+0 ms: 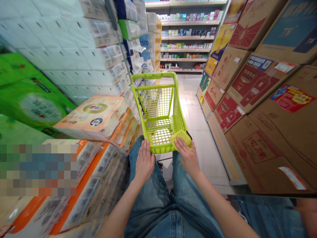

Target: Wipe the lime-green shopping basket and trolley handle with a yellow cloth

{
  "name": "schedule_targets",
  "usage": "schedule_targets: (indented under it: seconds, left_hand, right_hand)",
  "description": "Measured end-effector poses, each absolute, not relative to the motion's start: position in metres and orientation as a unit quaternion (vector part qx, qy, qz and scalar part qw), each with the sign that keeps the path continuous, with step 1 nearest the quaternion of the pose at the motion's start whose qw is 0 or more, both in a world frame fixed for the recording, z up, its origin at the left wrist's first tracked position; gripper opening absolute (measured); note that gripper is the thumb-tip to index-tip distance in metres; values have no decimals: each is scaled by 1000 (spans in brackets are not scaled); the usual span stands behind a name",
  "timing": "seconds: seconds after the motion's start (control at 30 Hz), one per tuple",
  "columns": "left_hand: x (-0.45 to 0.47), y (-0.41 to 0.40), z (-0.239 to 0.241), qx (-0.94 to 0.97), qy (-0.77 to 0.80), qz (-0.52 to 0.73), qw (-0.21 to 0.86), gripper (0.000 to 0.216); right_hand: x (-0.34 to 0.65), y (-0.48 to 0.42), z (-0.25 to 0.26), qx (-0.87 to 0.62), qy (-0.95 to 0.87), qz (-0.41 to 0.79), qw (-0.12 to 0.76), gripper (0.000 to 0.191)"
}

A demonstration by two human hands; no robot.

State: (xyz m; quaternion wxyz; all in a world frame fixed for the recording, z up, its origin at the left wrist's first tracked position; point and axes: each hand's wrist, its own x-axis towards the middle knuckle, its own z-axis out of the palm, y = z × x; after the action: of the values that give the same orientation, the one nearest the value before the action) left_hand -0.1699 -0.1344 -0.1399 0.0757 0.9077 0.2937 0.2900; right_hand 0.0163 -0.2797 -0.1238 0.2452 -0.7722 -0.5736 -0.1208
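A lime-green plastic shopping basket cart [160, 148] with grid walls and a raised handle frame stands in front of my knees. My left hand [145, 160] lies with straight fingers against its near left corner; the thumb is beside the near rim. At the near right corner my right hand [188, 157] presses a folded yellow cloth [182, 135] onto the rim, fingers over the top of it. A short dark strip shows at the cloth's right edge. The inside of the basket shows bare grid.
On the left rise stacked tissue packs [99, 114] and white paper bundles [74, 59], with a thin metal pole [125, 59] before them. Cardboard cartons [267, 142] line the right. Shelves of small goods [185, 38] close the tiled aisle [198, 115]. Another person's denim-clad leg [269, 215] shows lower right.
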Motion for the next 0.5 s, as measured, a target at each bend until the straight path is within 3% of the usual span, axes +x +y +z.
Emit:
schedule_targets:
  seconds: [0.13,0.3,0.5]
  left_hand:
    - [-168,-135,-140,906,295,293,80,69]
    - [-169,-135,-142,903,293,303,87,68]
    - [-173,-134,-141,905,283,301,105,70]
  right_hand:
    - [42,-288,-124,-808,-509,-148,259,79]
    - [-13,-262,-125,-812,-497,-133,275,81]
    - [-83,-220,-123,-757,-581,-86,287,63]
